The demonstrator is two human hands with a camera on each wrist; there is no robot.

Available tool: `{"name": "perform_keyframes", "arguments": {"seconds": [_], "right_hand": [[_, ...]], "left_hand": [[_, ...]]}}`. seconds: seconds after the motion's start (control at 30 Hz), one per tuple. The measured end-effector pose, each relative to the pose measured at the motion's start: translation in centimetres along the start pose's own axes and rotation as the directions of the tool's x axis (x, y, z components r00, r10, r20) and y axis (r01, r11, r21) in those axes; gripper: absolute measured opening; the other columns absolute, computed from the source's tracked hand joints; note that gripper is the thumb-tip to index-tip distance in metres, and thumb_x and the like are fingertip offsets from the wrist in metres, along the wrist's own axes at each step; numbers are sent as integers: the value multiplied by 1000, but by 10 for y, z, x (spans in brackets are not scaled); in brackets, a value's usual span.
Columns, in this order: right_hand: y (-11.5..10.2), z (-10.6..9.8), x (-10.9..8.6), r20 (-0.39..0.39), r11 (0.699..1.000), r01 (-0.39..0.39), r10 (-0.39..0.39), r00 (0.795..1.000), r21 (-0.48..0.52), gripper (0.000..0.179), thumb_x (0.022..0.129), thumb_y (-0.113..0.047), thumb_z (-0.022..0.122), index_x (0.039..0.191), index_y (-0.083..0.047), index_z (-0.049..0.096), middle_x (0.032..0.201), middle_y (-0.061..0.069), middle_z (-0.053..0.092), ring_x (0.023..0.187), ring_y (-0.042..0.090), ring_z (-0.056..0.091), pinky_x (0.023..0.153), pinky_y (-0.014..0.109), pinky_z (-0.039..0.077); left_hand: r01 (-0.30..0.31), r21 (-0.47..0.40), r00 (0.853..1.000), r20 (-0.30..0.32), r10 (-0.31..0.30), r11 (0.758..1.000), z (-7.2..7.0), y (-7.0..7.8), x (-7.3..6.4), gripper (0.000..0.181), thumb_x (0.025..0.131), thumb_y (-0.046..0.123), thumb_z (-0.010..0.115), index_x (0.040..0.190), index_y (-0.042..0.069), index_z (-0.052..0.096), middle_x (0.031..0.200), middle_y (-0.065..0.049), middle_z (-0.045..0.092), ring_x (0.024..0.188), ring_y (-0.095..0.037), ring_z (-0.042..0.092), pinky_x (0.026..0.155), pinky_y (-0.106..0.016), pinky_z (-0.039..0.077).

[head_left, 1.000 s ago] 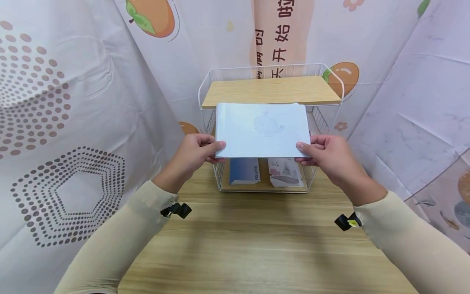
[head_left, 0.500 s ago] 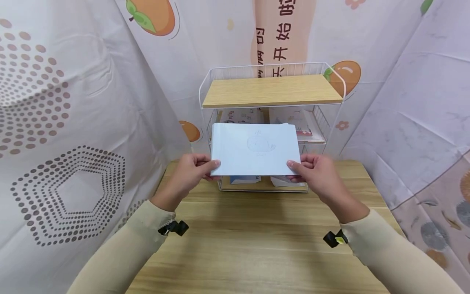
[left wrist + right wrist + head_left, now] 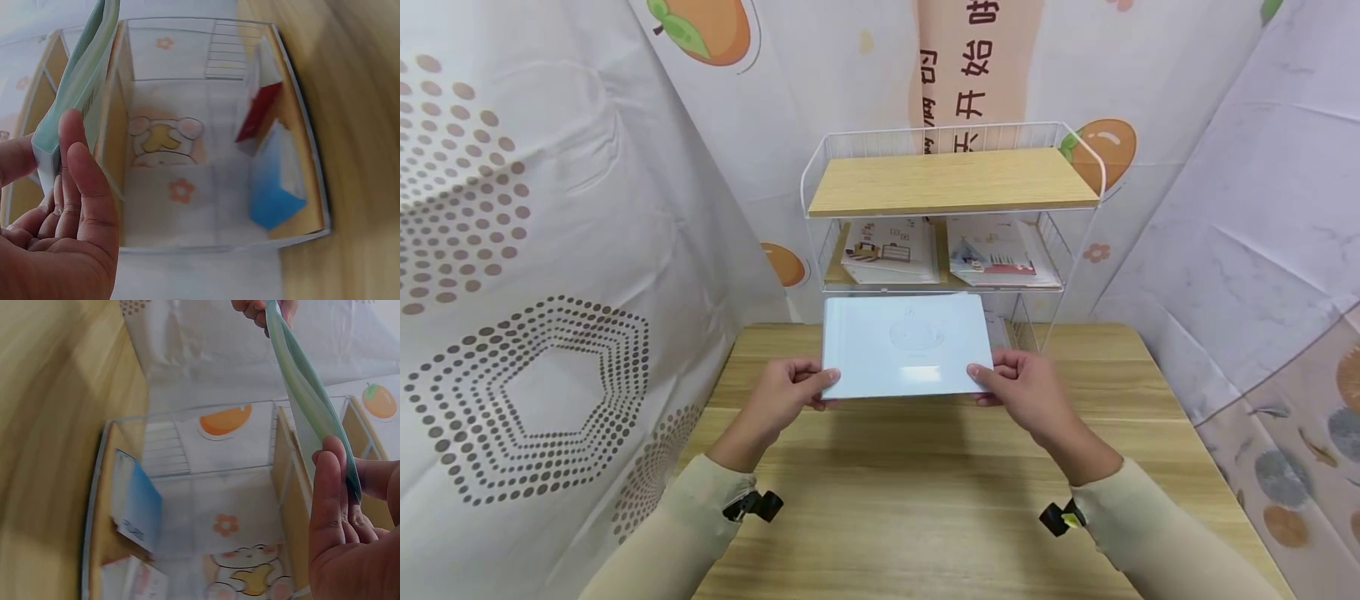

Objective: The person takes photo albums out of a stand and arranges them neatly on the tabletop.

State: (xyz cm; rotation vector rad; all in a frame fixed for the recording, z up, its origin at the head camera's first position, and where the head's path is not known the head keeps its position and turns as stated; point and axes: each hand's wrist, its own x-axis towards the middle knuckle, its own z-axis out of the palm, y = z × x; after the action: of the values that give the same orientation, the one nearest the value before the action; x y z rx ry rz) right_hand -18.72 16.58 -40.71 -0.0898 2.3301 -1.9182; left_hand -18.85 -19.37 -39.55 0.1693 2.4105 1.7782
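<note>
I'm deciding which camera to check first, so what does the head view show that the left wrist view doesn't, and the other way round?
Only the head view shows the right hand, both beige sleeves and the faint drawing on the pale booklet.

Only the left wrist view shows the blue item on the lowest shelf and the cartoon figure on the cloth behind.

Both show the left hand gripping the booklet, plus parts of the wire rack and the wooden table.
</note>
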Motion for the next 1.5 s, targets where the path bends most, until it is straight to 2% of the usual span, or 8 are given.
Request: {"name": "perform_keyframes", "arguments": {"seconds": [0.13,0.4,0.67,0.9,1.0,1.23,1.5], "right_hand": [[17,10,-2,12,999,-26,26,1000,42,36,97,-25,75,108,8,65,94,16,79,80,26,79,73,36,65],[47,27,-4,4,993,-68,68,998,95,33,96,-19,76,113,9,68,95,18,79,79,28,79,70,33,65],[77,44,-6,-9,987,-129,131,991,99,28,95,-16,76,107,8,68,89,17,78,77,28,78,69,34,65],[103,61,-6,-8,976,-176,178,984,129,28,94,-13,77,111,9,69,86,17,78,75,27,77,70,39,65],[114,66,-6,-6,971,-190,193,981,142,29,94,-12,76,110,10,68,84,17,77,74,26,76,69,37,65],[135,77,-7,-12,970,-213,216,976,120,27,96,-14,75,109,8,68,83,17,76,75,29,76,66,35,64],[155,92,-5,-11,978,-192,194,981,78,25,95,-15,76,102,8,69,78,15,76,68,21,74,63,35,64]], "left_hand": [[33,-7,999,-12,-33,999,3,-18,-4,30,97,26,74,104,-4,74,93,-13,77,80,-35,77,69,-33,63],[89,-3,996,-12,-89,996,4,-47,-10,33,97,27,75,106,-5,73,92,-14,78,75,-23,76,69,-31,63],[141,18,990,-28,-141,990,7,-79,-14,29,96,26,76,103,-3,74,90,-13,78,80,-30,76,72,-39,64],[197,26,979,-63,-195,980,11,-107,-15,27,97,23,75,104,-3,74,89,-12,78,82,-32,77,73,-41,64],[214,25,974,-77,-212,976,13,-117,-16,27,97,24,75,104,-2,74,88,-11,78,81,-31,77,74,-44,64],[253,13,965,-78,-251,967,18,-138,-20,26,97,23,75,100,-2,74,86,-10,76,77,-27,76,76,-47,64],[269,-24,959,-91,-270,963,16,-159,-23,28,98,22,73,106,-5,73,91,-12,77,77,-22,75,72,-38,64]]}}
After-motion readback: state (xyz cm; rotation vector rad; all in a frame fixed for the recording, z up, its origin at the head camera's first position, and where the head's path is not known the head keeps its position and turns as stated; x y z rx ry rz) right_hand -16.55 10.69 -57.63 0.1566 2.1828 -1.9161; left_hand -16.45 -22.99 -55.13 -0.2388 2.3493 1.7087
